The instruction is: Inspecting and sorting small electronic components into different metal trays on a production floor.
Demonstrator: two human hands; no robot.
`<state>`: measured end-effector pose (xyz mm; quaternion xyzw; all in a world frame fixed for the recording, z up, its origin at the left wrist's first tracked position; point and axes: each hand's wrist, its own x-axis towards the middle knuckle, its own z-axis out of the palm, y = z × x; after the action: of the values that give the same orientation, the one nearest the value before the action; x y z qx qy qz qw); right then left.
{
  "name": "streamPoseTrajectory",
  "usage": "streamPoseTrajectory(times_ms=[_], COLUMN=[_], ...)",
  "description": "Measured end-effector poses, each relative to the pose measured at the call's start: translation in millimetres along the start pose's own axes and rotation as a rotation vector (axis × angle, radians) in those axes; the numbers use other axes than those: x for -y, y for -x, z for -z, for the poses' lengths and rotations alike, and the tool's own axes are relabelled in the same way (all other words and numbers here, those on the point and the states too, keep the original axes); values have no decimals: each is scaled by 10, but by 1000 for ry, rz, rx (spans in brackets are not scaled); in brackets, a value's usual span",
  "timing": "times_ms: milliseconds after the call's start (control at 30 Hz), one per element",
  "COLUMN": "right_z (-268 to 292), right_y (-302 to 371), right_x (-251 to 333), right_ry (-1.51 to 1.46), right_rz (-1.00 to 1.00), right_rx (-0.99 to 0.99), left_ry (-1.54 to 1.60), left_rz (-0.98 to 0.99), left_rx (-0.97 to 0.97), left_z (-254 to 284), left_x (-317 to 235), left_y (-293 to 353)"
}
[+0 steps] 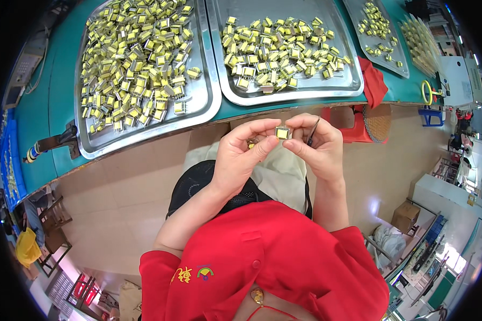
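Observation:
In front of my chest, just off the table's near edge, a small yellow-wrapped transformer is pinched between both hands. My left hand holds its left side with thumb and fingertips. Another small yellow piece shows among the curled left fingers. My right hand grips the transformer's right side, while a thin dark tool, perhaps tweezers, rests between its fingers. Beyond the hands, one metal tray at the left is heaped with similar transformers. A second metal tray beside it carries a looser pile.
A third tray with fewer pieces lies at the far right. Near it are a red cloth and a yellow ring. A metal clamp-like fixture sits at the table's left edge. A red stool stands below the table.

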<state>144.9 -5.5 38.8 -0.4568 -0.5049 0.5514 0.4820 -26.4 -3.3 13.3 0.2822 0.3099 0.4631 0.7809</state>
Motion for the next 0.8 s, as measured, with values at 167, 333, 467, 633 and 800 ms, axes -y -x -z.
streamPoseTrajectory(times_ms=[167, 333, 467, 633, 800], right_z=[24, 6, -3, -11, -79], right_y=[4, 10, 15, 14, 15], right_x=[-26, -11, -27, -43, 14], right_ry=[-1, 43, 40, 176, 174], right_rz=[11, 55, 70, 168, 137], right_rx=[5, -14, -24, 31, 7], left_ry=[0, -49, -26, 3, 148], left_rz=[7, -4, 30, 60, 130], left_rx=[-6, -20, 6, 38, 47], left_z=[2, -17, 7, -9, 33], left_x=[7, -3, -4, -21, 26], left_y=[2, 4, 10, -2, -16])
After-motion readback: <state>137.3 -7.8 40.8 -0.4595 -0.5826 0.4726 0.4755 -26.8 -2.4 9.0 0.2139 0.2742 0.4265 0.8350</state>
